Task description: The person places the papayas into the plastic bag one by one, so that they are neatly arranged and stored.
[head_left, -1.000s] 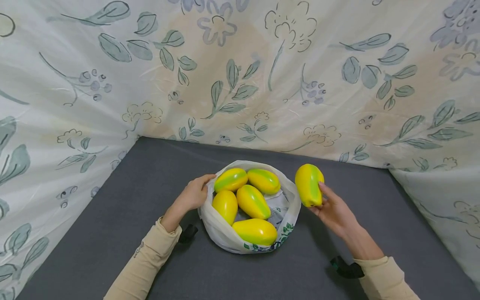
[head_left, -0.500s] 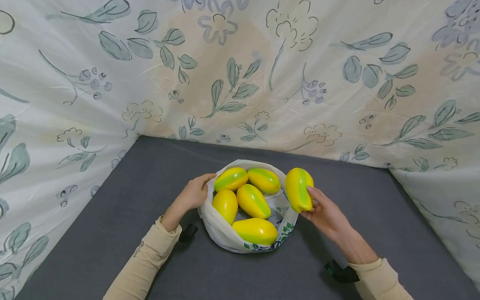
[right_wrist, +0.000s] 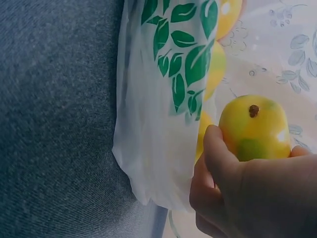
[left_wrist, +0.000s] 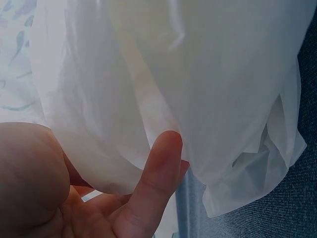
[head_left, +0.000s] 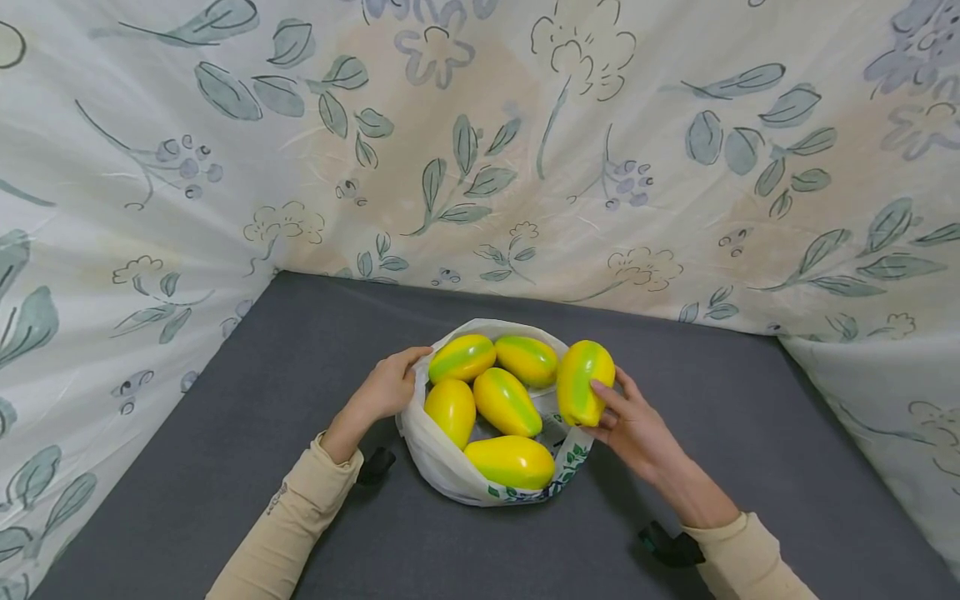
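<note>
A white plastic bag (head_left: pixel 438 467) with rolled-down sides stands on the dark cloth, its mouth facing up. Several glossy yellow papayas with green streaks lie inside, one papaya (head_left: pixel 510 463) along the front wall. My left hand (head_left: pixel 384 387) grips the bag's left rim; the left wrist view shows its fingers (left_wrist: pixel 161 163) against the thin plastic. Over the right rim, my right hand (head_left: pixel 637 429) holds another papaya (head_left: pixel 581 379) between thumb and fingers. In the right wrist view this papaya's brown stem end (right_wrist: pixel 253 111) faces the camera, beside the bag's wall printed with green leaves (right_wrist: pixel 193 64).
A dark grey cloth (head_left: pixel 300 333) covers the table. White curtains (head_left: pixel 480 167) with a leaf and flower print hang behind it and on both sides. Black wrist straps (head_left: pixel 671 546) sit below each hand near the beige sleeves.
My right hand has carried the papaya leftward and slightly toward me, from beside the bag to over its right rim. The left hand and the bag have stayed in place.
</note>
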Tool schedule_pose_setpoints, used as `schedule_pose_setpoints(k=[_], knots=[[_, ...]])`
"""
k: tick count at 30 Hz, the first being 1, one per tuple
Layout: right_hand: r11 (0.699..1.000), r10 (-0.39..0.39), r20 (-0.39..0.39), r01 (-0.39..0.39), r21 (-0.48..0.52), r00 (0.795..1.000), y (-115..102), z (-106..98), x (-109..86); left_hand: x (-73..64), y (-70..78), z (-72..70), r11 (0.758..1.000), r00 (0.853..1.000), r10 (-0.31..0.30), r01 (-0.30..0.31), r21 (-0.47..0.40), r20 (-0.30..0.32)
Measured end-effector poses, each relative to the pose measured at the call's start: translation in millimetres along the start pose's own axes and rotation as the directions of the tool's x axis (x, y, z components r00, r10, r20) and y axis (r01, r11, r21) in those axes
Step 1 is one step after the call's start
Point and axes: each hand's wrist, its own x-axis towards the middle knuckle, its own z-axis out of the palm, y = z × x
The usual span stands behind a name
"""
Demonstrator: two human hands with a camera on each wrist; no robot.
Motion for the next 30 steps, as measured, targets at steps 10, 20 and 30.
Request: schedule_pose_setpoints(k=[10,20,30], knots=[[0.997,-0.011,0.014,0.012,-0.073,1.0,9,4,1.4,0.0,0.0,-0.7,1.0,1.0,0.007,-0.007,0.002,0.003],[0.989,-0.004,0.026,0.008,-0.151,1.0,22,5,3.8,-0.3,-1.1,-0.1,1.0,1.0,0.005,-0.005,0.001,0.002],[0.954,-0.017,-0.048,0.002,-0.301,0.999,24,11,0.7,-0.6,-0.5,0.1,1.0,1.0,0.013,-0.013,-0.003,0.008]])
